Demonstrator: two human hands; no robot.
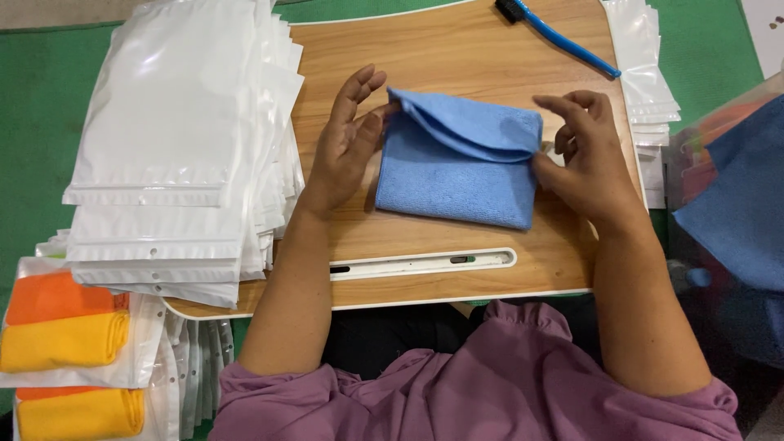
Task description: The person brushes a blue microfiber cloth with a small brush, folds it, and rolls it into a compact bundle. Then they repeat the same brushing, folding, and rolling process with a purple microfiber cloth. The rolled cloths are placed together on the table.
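Blue cloth (457,167): lay folded in the middle of the wooden lap desk (457,49), its top layer turned over into a loose flap.
Left hand (347,139): fingers spread and mostly straight, fingertips pinching the cloth's upper left corner.
Right hand (584,155): fingers curled, thumb pressed against the cloth's right edge, gripping it there.
White pouches (175,139): 1 tall stack sat left of the desk, overlapping its edge; a 2nd stack (649,65) lay at the right.
Blue brush (555,34): rested at the desk's far edge.
Packed orange and yellow cloths (65,322): lay at the lower left, inside pouches.
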